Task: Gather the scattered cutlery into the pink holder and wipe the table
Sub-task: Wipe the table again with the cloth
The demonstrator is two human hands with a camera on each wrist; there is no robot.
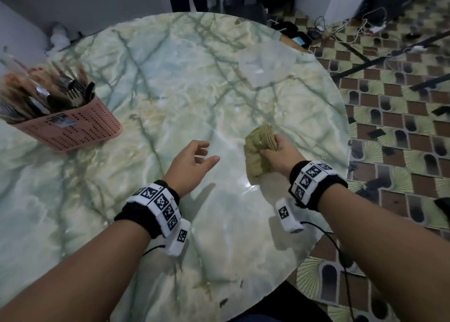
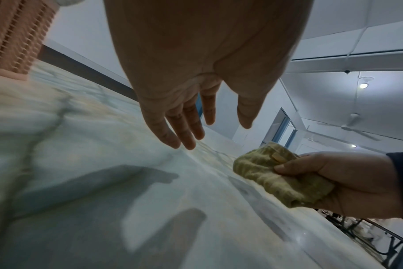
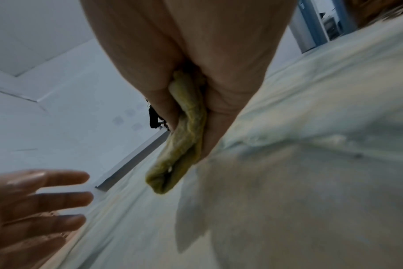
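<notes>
Right hand: the right hand (image 1: 280, 151) clutches a folded yellow-green cloth (image 1: 259, 148), fingers and thumb curled round it; the cloth hangs from the grip near the worktop's right edge. Whether it touches the surface cannot be told.
Left hand: the left hand (image 1: 192, 165) hovers above the worktop beside the cloth, fingers (image 2: 184, 127) straight and slightly spread, holding nothing.
Worktop: round green-veined marble worktop (image 1: 170, 83).
Holder: the pink holder (image 1: 73, 129), a perforated plastic basket, stands tilted near the worktop's left edge, well apart from both hands.
Cutlery: forks, spoons and chopsticks (image 1: 46, 92) stand bunched inside the holder, heads fanning outward.
Other: a clear plastic piece (image 1: 266, 63) lies toward the worktop's far right edge.
Surroundings: patterned tile floor (image 1: 401, 117) to the right, with cables on it.
</notes>
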